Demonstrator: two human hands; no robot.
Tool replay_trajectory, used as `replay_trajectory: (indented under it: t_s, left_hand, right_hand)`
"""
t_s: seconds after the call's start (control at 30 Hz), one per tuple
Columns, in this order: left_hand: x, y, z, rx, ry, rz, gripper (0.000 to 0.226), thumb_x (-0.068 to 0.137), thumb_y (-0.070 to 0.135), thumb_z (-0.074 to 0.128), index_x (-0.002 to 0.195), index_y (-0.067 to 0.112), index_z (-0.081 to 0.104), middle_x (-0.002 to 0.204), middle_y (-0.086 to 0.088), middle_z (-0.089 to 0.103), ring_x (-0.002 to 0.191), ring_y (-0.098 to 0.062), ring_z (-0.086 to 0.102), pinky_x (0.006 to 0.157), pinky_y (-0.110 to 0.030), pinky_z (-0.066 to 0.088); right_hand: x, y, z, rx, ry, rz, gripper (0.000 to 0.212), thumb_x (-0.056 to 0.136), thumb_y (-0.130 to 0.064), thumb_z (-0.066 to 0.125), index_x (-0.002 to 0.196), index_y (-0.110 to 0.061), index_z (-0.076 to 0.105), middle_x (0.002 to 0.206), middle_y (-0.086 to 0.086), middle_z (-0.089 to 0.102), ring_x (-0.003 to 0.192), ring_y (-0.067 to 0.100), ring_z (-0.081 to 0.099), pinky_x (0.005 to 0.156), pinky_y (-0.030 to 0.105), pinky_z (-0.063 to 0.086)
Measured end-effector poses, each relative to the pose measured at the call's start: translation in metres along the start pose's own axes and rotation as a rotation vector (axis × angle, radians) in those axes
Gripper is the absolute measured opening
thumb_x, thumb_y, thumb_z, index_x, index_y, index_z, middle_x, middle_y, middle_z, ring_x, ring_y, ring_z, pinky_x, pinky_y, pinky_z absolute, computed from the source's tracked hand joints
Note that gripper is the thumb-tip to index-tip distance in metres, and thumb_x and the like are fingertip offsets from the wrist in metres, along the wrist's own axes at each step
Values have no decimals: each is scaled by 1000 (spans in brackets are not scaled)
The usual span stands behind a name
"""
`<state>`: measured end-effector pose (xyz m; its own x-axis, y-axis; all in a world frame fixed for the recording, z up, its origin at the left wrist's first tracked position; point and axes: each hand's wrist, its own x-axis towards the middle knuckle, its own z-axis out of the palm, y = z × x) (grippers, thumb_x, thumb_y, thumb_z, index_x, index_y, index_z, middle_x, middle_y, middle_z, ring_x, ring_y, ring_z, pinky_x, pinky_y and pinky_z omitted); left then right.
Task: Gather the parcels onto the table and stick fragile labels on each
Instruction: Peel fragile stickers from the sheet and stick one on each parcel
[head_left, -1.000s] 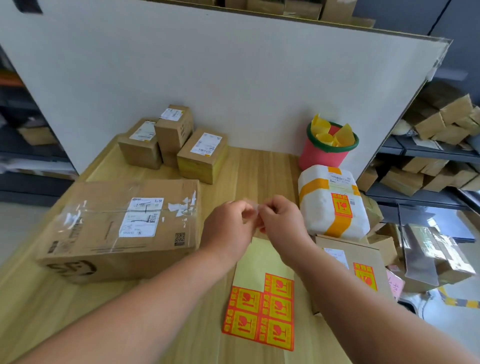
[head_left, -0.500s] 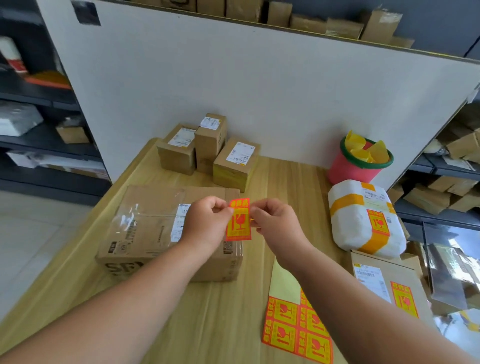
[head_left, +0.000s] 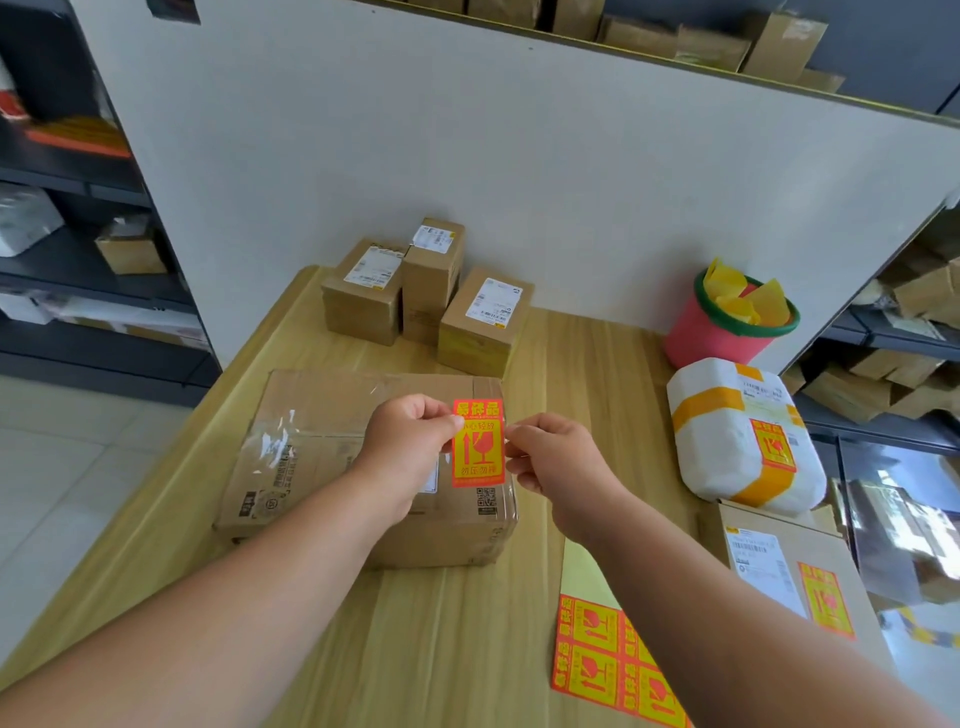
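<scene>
An orange-and-yellow fragile label hangs flat between my two hands above the right end of a large taped cardboard box. My left hand pinches the label's left edge, my right hand pinches its right edge. A sheet of more fragile labels lies on the wooden table under my right forearm. Three small cardboard boxes stand at the back. A white bag parcel and a flat box at the right each carry a fragile label.
A pink bucket with yellow backing scraps stands at the back right against a white partition board. Shelves with more cardboard boxes flank the table on the right, dark shelving on the left.
The label has come off the sheet and risen between my hands, now spread flat over the large box. My view has shifted left and back, bringing the big box under my hands.
</scene>
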<state>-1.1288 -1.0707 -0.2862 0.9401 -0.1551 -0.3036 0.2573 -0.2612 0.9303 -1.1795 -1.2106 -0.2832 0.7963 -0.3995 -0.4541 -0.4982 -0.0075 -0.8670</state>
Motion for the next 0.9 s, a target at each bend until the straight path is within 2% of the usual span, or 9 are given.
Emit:
replay_trajectory:
  t_s: [0.17,0.33,0.4,0.47,0.53,0.67,0.9]
  left_hand:
    - [6,-1,3,-29,-39,-19,7,93,15,60,87,11,63,84,-5,67,74,-13,60,63,-22,44]
    - [13,-4,6,-10,-55,-4,5,92,13,60,92,11,64,83,-2,66,78,-16,60,67,-23,47]
    - [19,-8,7,96,-37,57,15,90,15,63,105,16,62,98,2,64,92,-17,60,72,-25,48]
    - [25,-16,5,264,-21,123,42,88,20,65,128,20,53,121,4,55,108,-16,55,84,-28,48]
    - [28,-22,1,478,-35,204,51,88,22,65,136,21,46,134,4,47,116,-16,49,89,-26,45]
    - [35,-36,0,800,-115,277,55,86,28,67,137,20,47,140,1,43,132,-20,29,104,-29,29]
    - [42,-45,4,928,-165,280,59,84,29,69,138,22,46,139,2,42,132,-20,30,104,-30,31]
  right_hand:
    - [6,3,4,-22,-1,-8,9,93,-13,57,88,-8,63,79,9,64,63,13,53,58,22,45]
    - [13,7,4,-29,-2,9,16,97,-13,53,82,-13,59,71,4,63,59,12,53,56,23,43]
    - [18,7,2,-32,1,26,16,98,-14,52,82,-13,59,67,1,61,57,10,52,56,23,42]
    - [24,7,0,-45,16,53,15,98,-14,52,85,-12,59,68,2,61,58,12,49,55,23,41]
    - [30,8,-3,-65,22,77,14,98,-15,51,89,-11,60,70,3,61,59,13,48,54,24,40]
    - [39,12,-5,-104,22,105,13,99,-16,52,94,-9,61,70,2,59,58,11,49,54,23,40]
    - [56,18,1,-169,30,98,13,97,-17,54,95,-8,63,74,3,60,60,11,50,51,22,38]
